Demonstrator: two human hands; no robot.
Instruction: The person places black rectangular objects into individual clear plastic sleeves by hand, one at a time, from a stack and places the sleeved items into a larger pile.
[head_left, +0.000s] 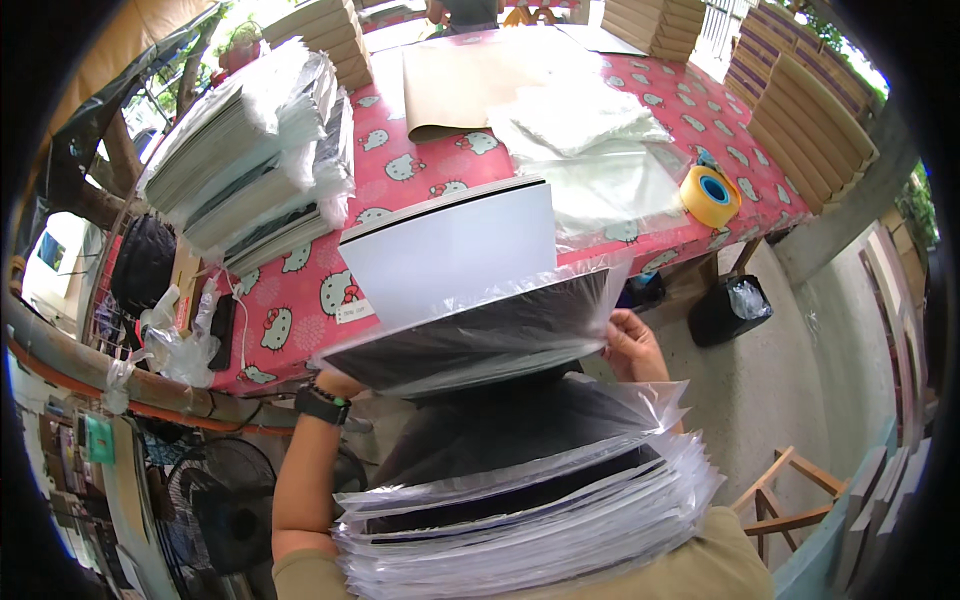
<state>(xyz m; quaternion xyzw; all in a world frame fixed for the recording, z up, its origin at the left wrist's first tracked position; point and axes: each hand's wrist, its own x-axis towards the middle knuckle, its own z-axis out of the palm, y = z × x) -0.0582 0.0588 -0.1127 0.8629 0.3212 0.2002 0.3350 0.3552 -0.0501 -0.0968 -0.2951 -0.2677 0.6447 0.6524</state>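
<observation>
A flat black sheet in a clear plastic sleeve [470, 335] is held up, tilted, in front of me. My right hand [633, 345] pinches the sleeve's right edge, thumb against fingers. My left hand [341, 383] grips its lower left corner, with the fingers mostly hidden behind the plastic. Just beyond the sleeve, a stack of white sheets with dark layers [450, 245] lies at the table's near edge. Close to my body rises a thick pile of similar sleeved black sheets [520, 510], its plastic edges jutting out unevenly.
The table has a pink patterned cover [300, 300]. Tall bundles of wrapped sheets [250, 150] stand at left. Brown paper [455, 85], clear plastic sleeves [610, 190] and a yellow tape roll [710, 195] lie farther off. A black bin [728, 312] and a fan [220, 495] flank me.
</observation>
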